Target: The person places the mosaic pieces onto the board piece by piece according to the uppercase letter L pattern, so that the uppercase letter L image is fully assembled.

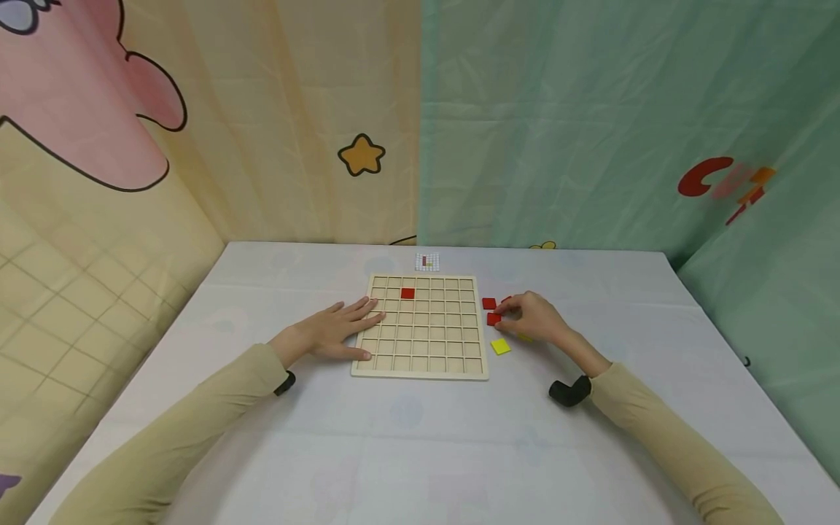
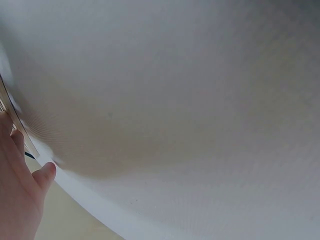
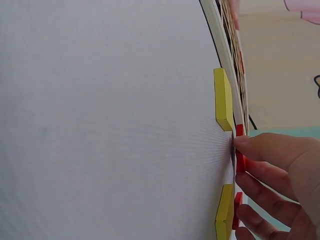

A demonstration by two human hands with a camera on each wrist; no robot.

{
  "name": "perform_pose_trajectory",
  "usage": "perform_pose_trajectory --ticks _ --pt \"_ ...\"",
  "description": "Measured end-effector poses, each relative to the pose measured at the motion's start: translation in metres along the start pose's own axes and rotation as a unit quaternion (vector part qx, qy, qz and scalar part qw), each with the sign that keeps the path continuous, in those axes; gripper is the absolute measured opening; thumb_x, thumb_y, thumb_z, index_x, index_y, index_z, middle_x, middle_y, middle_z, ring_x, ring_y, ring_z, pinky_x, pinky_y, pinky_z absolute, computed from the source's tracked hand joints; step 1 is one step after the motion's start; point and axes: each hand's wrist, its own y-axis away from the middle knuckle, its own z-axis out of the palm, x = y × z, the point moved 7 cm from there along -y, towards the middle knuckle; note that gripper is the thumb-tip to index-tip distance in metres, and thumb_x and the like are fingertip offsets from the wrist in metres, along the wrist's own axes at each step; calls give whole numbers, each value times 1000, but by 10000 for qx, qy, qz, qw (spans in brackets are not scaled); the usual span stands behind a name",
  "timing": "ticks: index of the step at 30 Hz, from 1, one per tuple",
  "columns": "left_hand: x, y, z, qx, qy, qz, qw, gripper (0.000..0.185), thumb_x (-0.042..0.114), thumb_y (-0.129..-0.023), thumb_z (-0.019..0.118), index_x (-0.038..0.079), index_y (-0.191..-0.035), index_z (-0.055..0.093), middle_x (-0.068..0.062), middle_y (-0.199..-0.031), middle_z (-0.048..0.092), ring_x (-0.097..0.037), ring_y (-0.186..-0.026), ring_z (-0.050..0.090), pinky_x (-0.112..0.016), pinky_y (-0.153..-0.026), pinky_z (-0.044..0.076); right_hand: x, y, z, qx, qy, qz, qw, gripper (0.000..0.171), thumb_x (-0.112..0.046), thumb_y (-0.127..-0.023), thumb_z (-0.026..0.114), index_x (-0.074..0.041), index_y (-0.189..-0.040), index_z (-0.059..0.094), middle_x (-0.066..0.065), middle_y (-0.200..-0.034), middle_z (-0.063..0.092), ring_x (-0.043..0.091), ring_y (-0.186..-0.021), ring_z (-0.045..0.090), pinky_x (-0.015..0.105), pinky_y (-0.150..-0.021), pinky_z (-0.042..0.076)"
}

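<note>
Two hands work: my left hand (image 1: pixel 331 332) lies flat, fingers straight, steadying the wooden grid board (image 1: pixel 423 326); my right hand (image 1: pixel 534 317) pinches a red square tile (image 1: pixel 494 319) for lifting.

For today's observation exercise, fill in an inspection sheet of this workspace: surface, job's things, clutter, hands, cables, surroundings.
Surface: table under a pale cloth.
Job's things: wooden grid board, one red tile in a cell of its second row; loose red tiles and a yellow tile right of the board.
Clutter: small card beyond the board.
Hands: left hand flat on the board's left edge; right hand pinches a red tile.
Cables: nothing seen.
Surroundings: cartoon-printed curtains.
</note>
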Motion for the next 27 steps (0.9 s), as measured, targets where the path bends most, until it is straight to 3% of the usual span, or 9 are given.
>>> perform_pose_trajectory --ticks 9,17,27 --pt "0 1 1 12 -6 25 10000 83 65 -90 47 24 -155 15 -7 -164 3 -30 -151 2 -61 -116 13 -7 2 -7 210 28 18 9998 26 -23 -82 75 -8 -103 75 7 -98 73 22 -93 57 38 -81 48" --pt "-1 0 2 8 -46 -25 10000 84 66 -90 46 25 -155 13 -8 -164 3 -30 -151 3 -61 -116 13 -31 1 -12 524 10 -253 9983 29 -25 -79 78 -7 -102 75 6 -90 72 21 -78 49 30 -68 38" --pt "-1 0 2 -7 -41 -36 10000 83 65 -90 46 26 -155 13 -6 -164 2 -28 -151 1 -60 -117 13 -54 -10 -2 482 -130 -281 9984 30 -27 -80 78 -9 -104 75 7 -95 73 24 -86 57 32 -73 45"
